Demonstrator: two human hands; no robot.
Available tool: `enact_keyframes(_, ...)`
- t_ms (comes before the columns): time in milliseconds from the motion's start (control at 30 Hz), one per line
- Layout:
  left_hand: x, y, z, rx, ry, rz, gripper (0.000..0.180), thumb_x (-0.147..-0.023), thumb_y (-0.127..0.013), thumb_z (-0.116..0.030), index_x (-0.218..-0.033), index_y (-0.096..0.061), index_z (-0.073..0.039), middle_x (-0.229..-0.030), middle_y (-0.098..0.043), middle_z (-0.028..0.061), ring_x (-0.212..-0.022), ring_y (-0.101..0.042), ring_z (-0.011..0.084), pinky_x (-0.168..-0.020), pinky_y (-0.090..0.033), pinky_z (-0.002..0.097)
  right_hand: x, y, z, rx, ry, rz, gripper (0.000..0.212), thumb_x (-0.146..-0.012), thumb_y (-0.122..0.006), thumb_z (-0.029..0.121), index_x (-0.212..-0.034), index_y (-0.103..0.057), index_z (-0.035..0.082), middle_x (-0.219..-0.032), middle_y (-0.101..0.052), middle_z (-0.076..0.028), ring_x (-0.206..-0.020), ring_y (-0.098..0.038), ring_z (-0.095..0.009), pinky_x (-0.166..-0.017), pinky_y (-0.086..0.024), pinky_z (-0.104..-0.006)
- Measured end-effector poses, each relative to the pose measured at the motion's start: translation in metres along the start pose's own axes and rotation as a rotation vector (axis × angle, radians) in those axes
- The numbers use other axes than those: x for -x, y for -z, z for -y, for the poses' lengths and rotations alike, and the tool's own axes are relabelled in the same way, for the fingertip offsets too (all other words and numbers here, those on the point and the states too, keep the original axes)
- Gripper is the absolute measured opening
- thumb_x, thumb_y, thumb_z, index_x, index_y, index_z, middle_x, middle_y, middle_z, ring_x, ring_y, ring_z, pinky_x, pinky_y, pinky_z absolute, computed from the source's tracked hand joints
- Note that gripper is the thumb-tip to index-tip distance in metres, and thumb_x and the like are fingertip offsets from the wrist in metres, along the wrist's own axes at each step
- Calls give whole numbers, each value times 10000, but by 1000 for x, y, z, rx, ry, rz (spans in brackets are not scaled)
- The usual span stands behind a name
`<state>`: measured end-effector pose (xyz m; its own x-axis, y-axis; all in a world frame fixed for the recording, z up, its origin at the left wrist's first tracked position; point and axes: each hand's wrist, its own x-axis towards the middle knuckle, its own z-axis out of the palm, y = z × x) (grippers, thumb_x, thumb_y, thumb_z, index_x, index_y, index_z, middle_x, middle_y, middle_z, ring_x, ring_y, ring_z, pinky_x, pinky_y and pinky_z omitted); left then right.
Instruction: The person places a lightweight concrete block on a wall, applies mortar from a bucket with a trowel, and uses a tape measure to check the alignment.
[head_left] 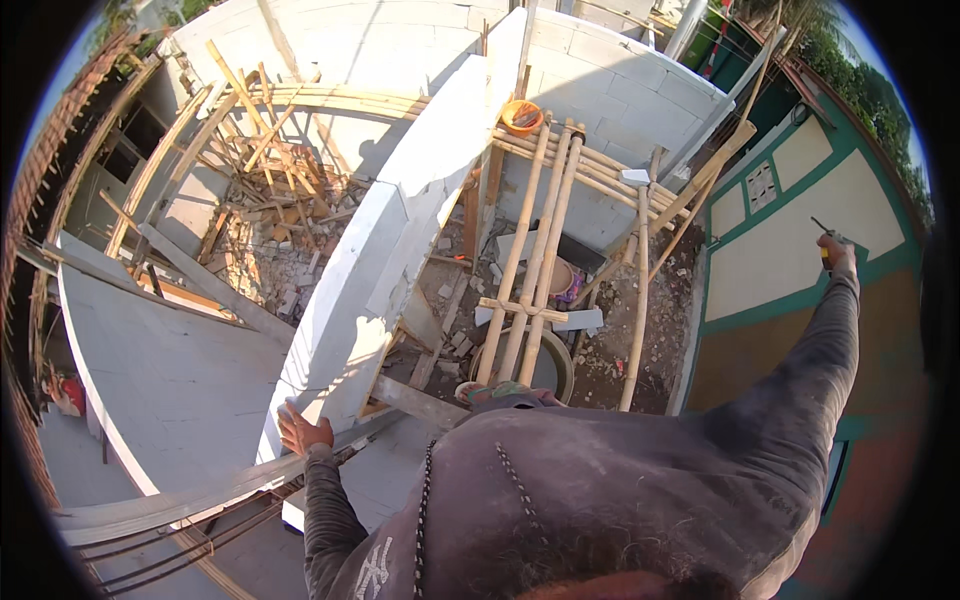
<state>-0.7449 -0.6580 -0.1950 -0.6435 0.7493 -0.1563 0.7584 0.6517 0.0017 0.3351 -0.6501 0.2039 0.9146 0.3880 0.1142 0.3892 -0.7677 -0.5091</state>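
Observation:
My left hand (303,432) lies with fingers apart on the top of a pale block wall (345,300), near its close end. Out to the far right, my stretched right arm ends in my right hand (838,254), closed round a small hand tool (826,258). The tool has a yellow part and a thin dark tip pointing up and left; its exact kind is too small to make out. Behind it stands a cream and green house wall (790,245), and I cannot tell whether the tool touches it.
Lashed bamboo poles (540,250) form a scaffold ahead, with an orange bowl (521,117) at its far end. Below are a round tub (556,370) and rubble (620,345). Wooden planks (215,285) and broken bricks (270,235) lie left of the wall. Steel rods (190,550) run at lower left.

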Motion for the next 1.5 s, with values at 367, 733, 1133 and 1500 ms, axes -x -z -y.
enact_keyframes(367, 2, 26, 13, 216, 99, 103, 1054, -751, -760, -332, -1592, -144, -176, -1644, -87, 178, -1520, -82, 384, -1118, -354, 518, 339, -332, -171, -121, -543, 1259, 456, -752, -761, 306, -1098, -572, 77, -959, -580, -101, -820, -605, -275, -676, -497, -374)
enact_keyframes(733, 38, 20, 6, 404, 254, 121, 955, -833, -702, -402, -1576, -174, -116, -1645, -92, 166, -1516, -95, 378, -1187, -263, 474, 532, -556, 185, -43, 1367, 1041, 801, -660, -833, 342, -1278, -487, -33, -1249, -518, -239, -1203, -513, -416, -1004, -447, -459)
enact_keyframes(1133, 456, -286, 54, 466, 713, 1092, 533, -949, -426, -540, -1384, -561, -264, -1438, -529, 128, -1320, -518, 306, -1124, -386, 416, 797, -529, 427, 152, 1736, 1093, 973, -637, -835, 453, -1406, -413, 33, -1421, -424, -233, -1259, -506, -431, -1012, -464, -497)
enact_keyframes(1500, 558, -258, -55, 525, 852, 635, 433, -915, -521, -286, -1331, -595, -196, -1178, -698, 157, -1066, -678, 376, -887, -542, 478, 823, -554, 408, 373, 1791, 1051, 985, -617, -805, 466, -1416, -402, 53, -1404, -430, -198, -1263, -503, -410, -1021, -451, -515)
